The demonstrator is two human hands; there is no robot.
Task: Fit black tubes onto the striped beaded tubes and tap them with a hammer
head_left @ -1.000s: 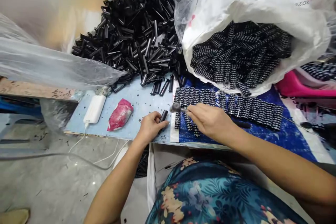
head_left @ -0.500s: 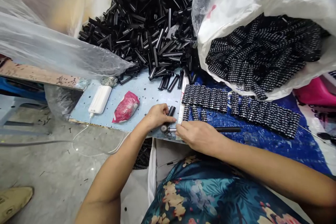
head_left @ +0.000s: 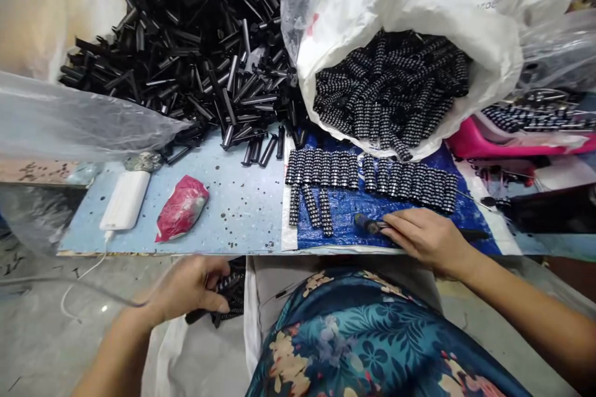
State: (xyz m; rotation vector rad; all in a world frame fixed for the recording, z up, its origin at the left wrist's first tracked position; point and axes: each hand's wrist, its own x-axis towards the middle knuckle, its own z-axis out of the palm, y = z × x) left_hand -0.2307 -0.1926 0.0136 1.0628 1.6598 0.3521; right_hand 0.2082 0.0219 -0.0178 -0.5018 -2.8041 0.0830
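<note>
1. Black tubes [head_left: 200,43] are heaped at the upper left; a white sack [head_left: 447,9] gapes at the upper right.
2. A pink packet [head_left: 181,208] and a white box [head_left: 125,198] lie left of centre.
3. Three patterned tubes [head_left: 311,206] lie at centre, left of the hammer [head_left: 367,224].
4. The right hand [head_left: 421,239] grips that hammer, its head just left of the fingertips.
5. The left hand [head_left: 189,288], lower left, curls beside dark pieces [head_left: 234,291]; whether it grips one, one cannot tell.
</note>
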